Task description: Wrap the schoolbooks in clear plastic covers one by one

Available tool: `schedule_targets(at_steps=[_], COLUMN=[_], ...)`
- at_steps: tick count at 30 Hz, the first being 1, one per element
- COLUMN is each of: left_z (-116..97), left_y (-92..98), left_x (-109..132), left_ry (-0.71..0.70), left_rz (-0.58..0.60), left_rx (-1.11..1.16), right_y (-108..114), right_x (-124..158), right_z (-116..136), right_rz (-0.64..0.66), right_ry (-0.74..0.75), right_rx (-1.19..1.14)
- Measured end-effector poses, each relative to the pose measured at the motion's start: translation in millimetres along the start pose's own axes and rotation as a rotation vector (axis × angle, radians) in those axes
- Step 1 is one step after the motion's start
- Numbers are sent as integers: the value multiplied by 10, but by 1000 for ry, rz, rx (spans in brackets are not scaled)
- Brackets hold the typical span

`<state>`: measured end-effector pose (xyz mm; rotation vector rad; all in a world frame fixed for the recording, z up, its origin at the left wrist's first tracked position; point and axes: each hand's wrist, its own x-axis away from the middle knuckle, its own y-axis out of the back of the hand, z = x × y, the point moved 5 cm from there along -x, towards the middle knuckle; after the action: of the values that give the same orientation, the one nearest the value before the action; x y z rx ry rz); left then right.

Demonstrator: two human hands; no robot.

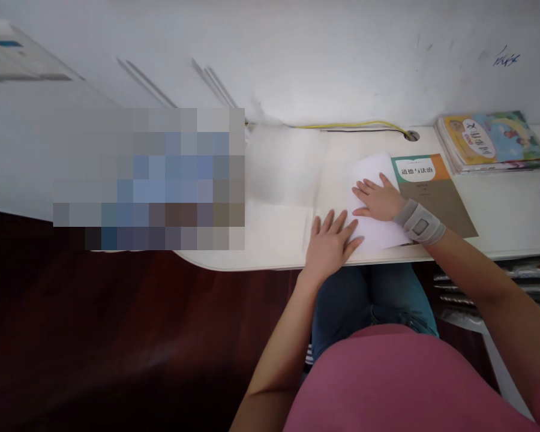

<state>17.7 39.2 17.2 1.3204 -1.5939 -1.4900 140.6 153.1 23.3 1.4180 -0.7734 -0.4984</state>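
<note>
A white sheet of paper [374,233] lies on the desk, meeting the left side of a textbook [445,204] with a brown, green and orange cover. Whether the sheet lies over the book or is tucked under its cover, I cannot tell. My right hand [380,200], with a grey wrist wrap, rests flat on the sheet, fingers spread. Lower down, near the desk's front edge, my left hand [329,245] lies flat with fingers apart, its fingertips on the sheet's left side. A thin see-through sheet [281,165] spreads over the desk to the left.
Several stacked books [499,141] sit at the back right of the white desk [499,222]. A yellow cable [355,125] runs along the wall into a round hole [412,136]. A pixelated area [162,186] hides the left part. Wrapped items [504,288] show below the desk at right.
</note>
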Motion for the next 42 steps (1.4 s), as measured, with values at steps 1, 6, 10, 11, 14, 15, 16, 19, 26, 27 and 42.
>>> schedule_targets(at_steps=[1, 6, 10, 11, 14, 15, 16, 19, 26, 27, 42], left_z=[7, 16, 18, 25, 44, 42, 32, -64, -584, -613, -597], left_y=[-4, -28, -26, -23, -10, -5, 3, 45, -14, -48, -158], left_x=[-1, -9, -5, 0, 18, 21, 21, -18, -287, -315, -269], left_ry=[9, 23, 33, 37, 35, 30, 27, 62, 25, 26, 12], left_rz=[-1, 3, -3, -6, -19, -24, -29, -62, -53, -46, -19], left_rx=[7, 24, 27, 29, 32, 28, 20, -24, -23, -23, -109], right_y=[-6, 61, 140, 123, -34, -96, -162, -282, -257, -253, -286], right_x=[-2, 98, 431, 551, 910, 1009, 1083, 1171, 1111, 1116, 1146], right_z=[19, 185, 102, 23, -199, -246, -268, -214, -50, -58, -229], right_rz=[-3, -99, -301, -354, -467, -496, -494, -442, -342, -344, -493], right_ry=[0, 27, -27, -64, -113, -125, -135, -159, -154, -147, -287], right_rx=[-11, -60, -169, -218, -397, -428, -431, -354, -155, -153, -276])
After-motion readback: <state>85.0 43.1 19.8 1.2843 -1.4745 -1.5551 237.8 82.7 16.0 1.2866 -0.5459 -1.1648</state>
